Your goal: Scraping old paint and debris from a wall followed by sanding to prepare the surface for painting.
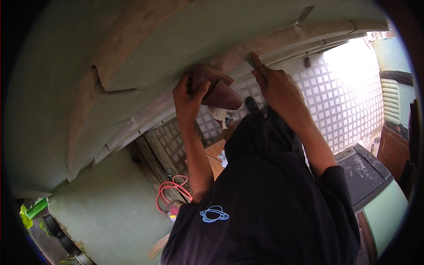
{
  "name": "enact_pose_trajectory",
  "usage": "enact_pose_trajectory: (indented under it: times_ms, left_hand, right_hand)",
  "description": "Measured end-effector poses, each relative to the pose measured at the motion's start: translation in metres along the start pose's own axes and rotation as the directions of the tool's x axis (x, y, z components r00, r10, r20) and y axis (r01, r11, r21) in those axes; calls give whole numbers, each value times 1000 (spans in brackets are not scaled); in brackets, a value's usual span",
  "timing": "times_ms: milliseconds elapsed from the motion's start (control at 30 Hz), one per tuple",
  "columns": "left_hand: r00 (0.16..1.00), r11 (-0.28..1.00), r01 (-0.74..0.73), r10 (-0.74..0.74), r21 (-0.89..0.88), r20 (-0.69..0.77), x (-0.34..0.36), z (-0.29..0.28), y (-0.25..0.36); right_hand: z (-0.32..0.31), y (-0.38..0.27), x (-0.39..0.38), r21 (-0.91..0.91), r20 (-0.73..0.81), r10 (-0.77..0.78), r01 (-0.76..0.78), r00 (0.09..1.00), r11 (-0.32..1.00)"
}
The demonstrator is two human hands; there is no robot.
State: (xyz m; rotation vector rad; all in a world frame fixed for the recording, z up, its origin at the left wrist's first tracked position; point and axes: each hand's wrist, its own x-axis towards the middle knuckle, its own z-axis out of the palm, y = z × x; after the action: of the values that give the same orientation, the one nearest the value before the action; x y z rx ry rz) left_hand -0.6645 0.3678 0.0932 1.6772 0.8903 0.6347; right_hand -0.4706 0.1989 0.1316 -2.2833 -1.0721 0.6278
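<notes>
My left hand (187, 97) is raised beside the pale green wall, its thumb and fingers closed on a curled, dark reddish-brown sheet that looks like sandpaper (224, 96). The sheet bends over on itself, and part of it is in shadow. To its right, my right hand (278, 90) pinches a small, thin, dark grey flat piece (251, 62) against or very near the bare, unpainted wooden strip (282, 39) on the wall. The kind of that piece is too small to tell, and my fingers cover part of it.
Below my left hand hangs a pale curled paper (217, 115). Wooden planks (161, 152) and a coiled red cord (163, 190) lie lower left. A dark-topped cabinet (360, 170) stands at the right, on the side of the tiled floor (340, 95).
</notes>
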Motion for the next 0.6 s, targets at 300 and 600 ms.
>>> enact_pose_trajectory:
  times_ms: [300, 600]
  left_hand:
    - [1000, 1000, 2, -2, 15, 9, -1, -3, -1]
    - [998, 1000, -15, 14, 25, 68, 7, -12, -1]
  right_hand:
    - [7, 0, 1, 9, -13, -23, 23, 1000, 1000]
    - [11, -2, 2, 59, -14, -6, 6, 1000, 998]
